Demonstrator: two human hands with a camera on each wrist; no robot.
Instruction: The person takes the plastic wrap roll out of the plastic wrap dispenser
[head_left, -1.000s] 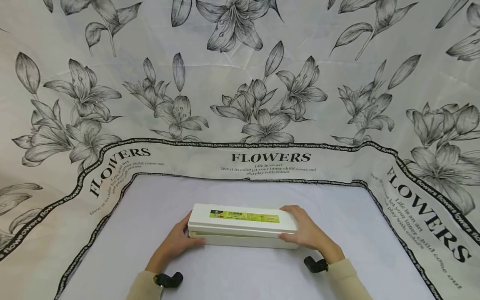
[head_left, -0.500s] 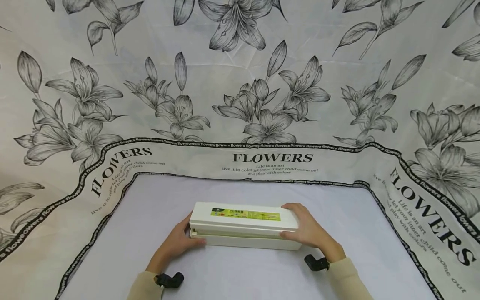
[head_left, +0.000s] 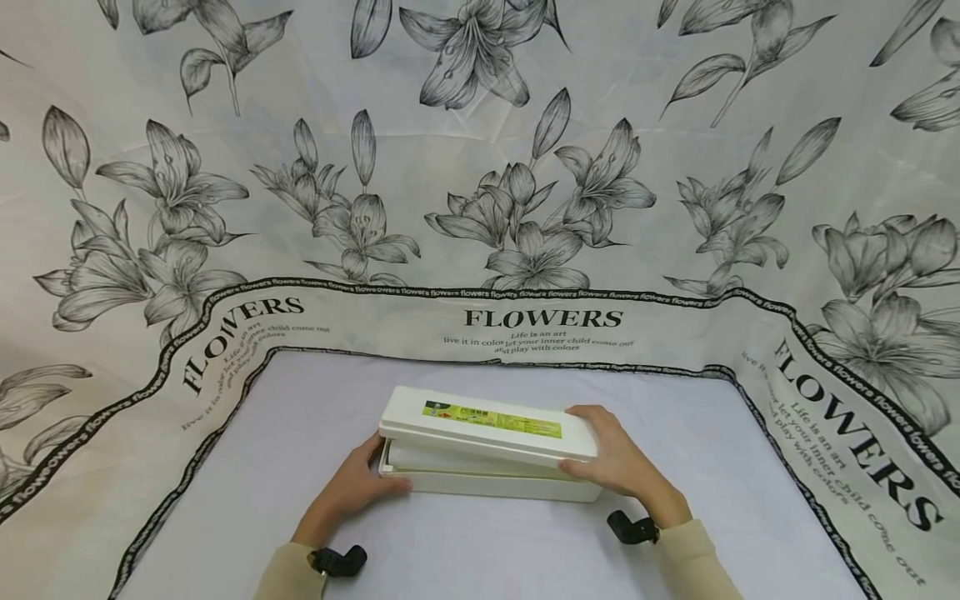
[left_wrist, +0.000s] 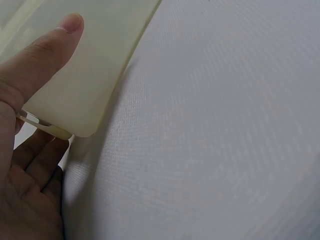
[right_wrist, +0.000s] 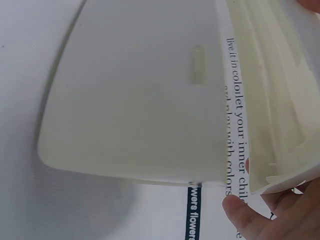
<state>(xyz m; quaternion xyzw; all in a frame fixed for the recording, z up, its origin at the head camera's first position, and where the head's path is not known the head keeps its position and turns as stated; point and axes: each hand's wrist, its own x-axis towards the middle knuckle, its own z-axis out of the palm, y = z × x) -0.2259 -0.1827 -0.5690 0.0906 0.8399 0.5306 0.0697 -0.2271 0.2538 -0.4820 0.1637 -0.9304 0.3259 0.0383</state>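
Note:
A long white plastic box (head_left: 487,486) lies on the white cloth, its lid (head_left: 405,406) tilted up and higher at the left end. The lid bears a yellow-green label (head_left: 491,419). Through the gap on the left, a pale surface inside shows. My left hand (head_left: 362,483) grips the base's left end, thumb on the front wall; in the left wrist view the thumb lies flat along the box wall (left_wrist: 95,85). My right hand (head_left: 618,458) holds the lid's right end, thumb at its front edge. The right wrist view shows the lid's hollow underside (right_wrist: 280,100) beside the base (right_wrist: 125,100).
A white cloth surface (head_left: 495,550) surrounds the box, edged by a black printed border. Behind and at both sides rises a floral fabric (head_left: 540,192) with "FLOWERS" lettering. A black wrist camera (head_left: 339,560) sits on each forearm.
The lid's left end has risen from a narrow slit to a wide gap, with the right hand holding the lid's right end. The base and left hand stay nearly in place.

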